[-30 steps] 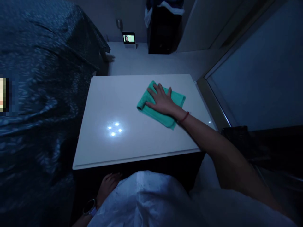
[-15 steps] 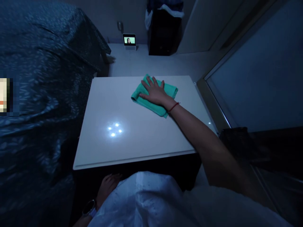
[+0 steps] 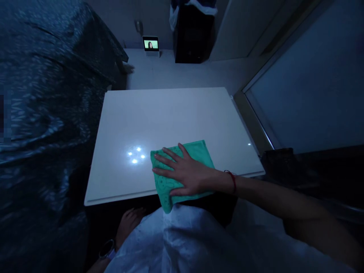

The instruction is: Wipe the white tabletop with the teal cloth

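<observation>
A green cloth (image 3: 197, 151) lies spread at the near edge of the white tabletop (image 3: 170, 113), one corner hanging over the edge. My right hand (image 3: 182, 170) rests flat on the cloth with its fingers spread, a red string round the wrist. Below the table's near edge, beside the light clothing on my lap, my left hand (image 3: 130, 222) lies with its fingers extended, touching no object that I can make out. A watch is on the left wrist.
Patterned dark fabric (image 3: 51, 113) covers a bed-like surface on the left. Beyond the table, a small lit screen (image 3: 151, 44) and a black cabinet (image 3: 192, 38) stand on the floor. A framed panel (image 3: 307, 91) is on the right.
My right hand and the green cloth have moved from the far part of the tabletop to its near edge. The cloth is spread wider now. My left hand has stayed in place.
</observation>
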The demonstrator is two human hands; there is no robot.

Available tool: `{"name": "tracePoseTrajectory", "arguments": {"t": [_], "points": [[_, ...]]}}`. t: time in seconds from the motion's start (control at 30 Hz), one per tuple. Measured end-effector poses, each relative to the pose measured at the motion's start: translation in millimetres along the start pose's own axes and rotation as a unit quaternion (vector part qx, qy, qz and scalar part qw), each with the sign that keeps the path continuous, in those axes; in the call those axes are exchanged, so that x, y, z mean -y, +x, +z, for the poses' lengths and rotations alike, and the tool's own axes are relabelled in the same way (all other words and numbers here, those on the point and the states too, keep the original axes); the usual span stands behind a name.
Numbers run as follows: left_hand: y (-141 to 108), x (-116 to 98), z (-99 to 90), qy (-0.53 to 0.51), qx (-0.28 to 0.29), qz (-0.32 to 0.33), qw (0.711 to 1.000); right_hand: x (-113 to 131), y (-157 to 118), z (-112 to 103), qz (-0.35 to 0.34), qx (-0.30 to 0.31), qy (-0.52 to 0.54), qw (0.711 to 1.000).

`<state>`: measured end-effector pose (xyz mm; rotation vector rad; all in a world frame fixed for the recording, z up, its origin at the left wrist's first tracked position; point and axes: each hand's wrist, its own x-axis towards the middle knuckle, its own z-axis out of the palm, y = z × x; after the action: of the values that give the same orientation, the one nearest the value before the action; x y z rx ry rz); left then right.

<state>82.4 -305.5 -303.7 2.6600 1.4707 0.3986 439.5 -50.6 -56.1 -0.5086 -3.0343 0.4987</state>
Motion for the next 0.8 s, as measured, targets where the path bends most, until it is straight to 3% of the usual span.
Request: {"name": "tracePoseTrajectory", "arguments": {"t": [0.13,0.33,0.47,0.63,0.8], "points": [[0.3,-4.2,-0.8,0.005,0.000,-0.004,1.000,-39.0,27.6,-9.0,0.011,-0.019,-0.021,1.000],[-2.9,-8.0,0.6,0.010,0.002,-0.004,1.000,-119.9,105.3,-37.5,0.114,-0.055,-0.027,0.992],[-5.1,-6.6,4.7,0.009,-0.002,-0.002,1.000,-158.7,147.7,-63.8,0.206,-0.073,-0.012,0.976],[-9.6,-11.0,7.4,0.005,0.013,-0.025,1.000,-177.8,170.0,-83.3,0.286,-0.092,-0.010,0.954],[-12.0,-16.4,10.1,0.004,0.031,-0.051,0.998,-168.5,165.6,-77.2,0.265,-0.100,-0.021,0.959]]}}
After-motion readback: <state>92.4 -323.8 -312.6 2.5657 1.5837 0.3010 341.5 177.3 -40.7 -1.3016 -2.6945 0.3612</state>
